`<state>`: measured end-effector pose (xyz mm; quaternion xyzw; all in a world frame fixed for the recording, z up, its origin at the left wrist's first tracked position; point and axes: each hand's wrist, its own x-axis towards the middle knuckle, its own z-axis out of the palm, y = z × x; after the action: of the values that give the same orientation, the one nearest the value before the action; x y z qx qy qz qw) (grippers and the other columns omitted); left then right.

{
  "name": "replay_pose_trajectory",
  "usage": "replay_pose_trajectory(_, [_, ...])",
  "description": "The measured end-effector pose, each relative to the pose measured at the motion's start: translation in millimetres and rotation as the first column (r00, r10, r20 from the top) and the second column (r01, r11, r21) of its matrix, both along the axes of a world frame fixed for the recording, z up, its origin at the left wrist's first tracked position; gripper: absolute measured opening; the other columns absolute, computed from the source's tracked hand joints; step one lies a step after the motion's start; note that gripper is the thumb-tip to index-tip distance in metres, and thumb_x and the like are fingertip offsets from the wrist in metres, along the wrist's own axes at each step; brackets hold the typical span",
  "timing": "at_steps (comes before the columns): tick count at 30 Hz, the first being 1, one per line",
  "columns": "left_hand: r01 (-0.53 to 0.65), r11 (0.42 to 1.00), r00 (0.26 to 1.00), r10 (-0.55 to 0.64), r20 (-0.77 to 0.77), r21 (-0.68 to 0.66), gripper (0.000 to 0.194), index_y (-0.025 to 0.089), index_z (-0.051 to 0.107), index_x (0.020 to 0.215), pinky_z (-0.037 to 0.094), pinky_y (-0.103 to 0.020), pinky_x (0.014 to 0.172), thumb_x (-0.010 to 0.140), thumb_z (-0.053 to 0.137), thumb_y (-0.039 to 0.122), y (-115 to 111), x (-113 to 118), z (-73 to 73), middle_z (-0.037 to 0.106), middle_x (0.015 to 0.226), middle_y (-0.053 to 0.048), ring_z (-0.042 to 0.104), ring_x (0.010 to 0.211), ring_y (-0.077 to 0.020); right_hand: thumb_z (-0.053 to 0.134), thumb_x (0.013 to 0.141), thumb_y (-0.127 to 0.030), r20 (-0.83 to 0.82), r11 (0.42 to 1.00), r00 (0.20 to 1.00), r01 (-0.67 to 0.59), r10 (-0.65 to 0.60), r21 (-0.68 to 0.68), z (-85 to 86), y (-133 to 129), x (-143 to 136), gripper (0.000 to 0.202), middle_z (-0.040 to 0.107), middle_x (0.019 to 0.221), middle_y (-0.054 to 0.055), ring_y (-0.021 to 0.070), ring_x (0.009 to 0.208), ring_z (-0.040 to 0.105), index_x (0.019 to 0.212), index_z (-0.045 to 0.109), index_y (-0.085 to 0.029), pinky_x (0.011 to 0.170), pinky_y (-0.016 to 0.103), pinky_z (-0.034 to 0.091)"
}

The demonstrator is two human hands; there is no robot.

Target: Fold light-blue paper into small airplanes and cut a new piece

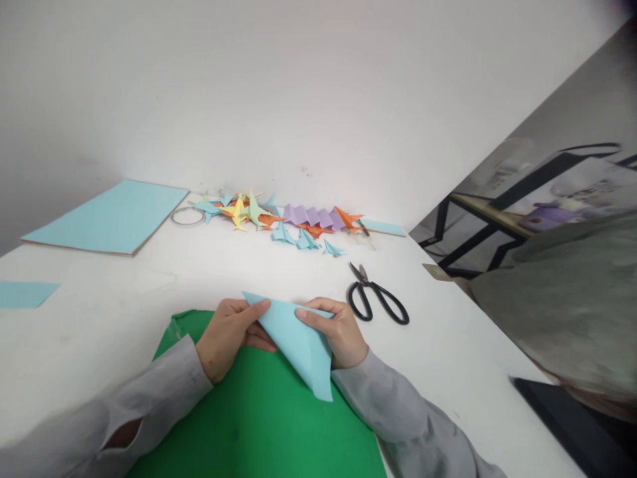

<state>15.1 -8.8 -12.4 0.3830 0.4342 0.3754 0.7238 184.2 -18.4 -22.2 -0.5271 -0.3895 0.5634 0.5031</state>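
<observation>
Over one green mat (269, 425), left hand (229, 335) is pinching one light-blue sheet (298, 338) by its left corner, right hand (347, 335) by its upper right. Sheet's looking smooth, roughly triangular. Beyond, one pair of black scissors (367, 284) is lying; three small blue folded figures (307, 240) are sitting farther back.

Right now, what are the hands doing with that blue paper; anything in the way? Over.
Left hand pinching blue paper at left corner; right hand gripping right side. Paper bent, above green mat. Scissors beyond right hand, not touching it.
</observation>
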Motion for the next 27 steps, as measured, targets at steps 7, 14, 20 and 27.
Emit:
replay_pose_trajectory(7, [-0.085,0.996,0.996,0.084,0.013,0.039,0.029,0.009,0.061,0.059,0.053,-0.030,0.047,0.065,0.066,0.037,2,-2,-1.5,0.062,0.050,-0.005,0.060,0.049,-0.0170,0.079,0.046,-0.031,-0.022,0.999,0.999,0.027,-0.028,-0.029,2.8,-1,-1,0.024,0.055,0.041,-0.002,0.0085,0.037,0.045,0.052,0.063,-0.014,0.039,0.022,0.033])
replay_pose_trajectory(14, [-0.090,0.995,0.995,0.088,0.046,0.039,0.031,0.009,0.059,0.055,0.052,-0.028,0.043,0.066,0.066,0.037,3,-2,-0.6,0.061,0.048,-0.005,0.057,0.044,-0.0148,0.079,0.046,-0.032,-0.013,1.000,1.000,0.005,-0.005,-0.026,0.8,0,-1,0.025,0.054,0.040,-0.003,0.0082,0.036,0.043,0.051,0.062,-0.014,0.039,0.022,0.032])
replay_pose_trajectory(20, [-0.096,0.992,0.995,0.094,0.028,0.080,0.036,0.010,0.058,0.053,0.051,-0.028,0.041,0.070,0.061,0.042,2,-2,-1.9,0.059,0.045,-0.004,0.056,0.040,-0.0146,0.078,0.049,-0.034,0.022,1.000,1.000,-0.012,0.012,0.005,-3.6,1,2,0.025,0.054,0.042,-0.002,0.0085,0.038,0.043,0.054,0.064,-0.014,0.040,0.022,0.033])
replay_pose_trajectory(27, [-0.201,0.954,0.979,0.201,0.023,0.221,0.026,0.011,0.063,0.057,0.053,-0.026,0.045,0.067,0.066,0.035,6,-4,-5.4,0.057,0.055,0.000,0.055,0.053,-0.0122,0.074,0.056,-0.034,0.222,0.979,0.969,0.066,-0.109,0.194,-8.3,-1,-2,0.020,0.062,0.056,0.002,0.0127,0.052,0.051,0.059,0.068,-0.015,0.050,0.025,0.040])
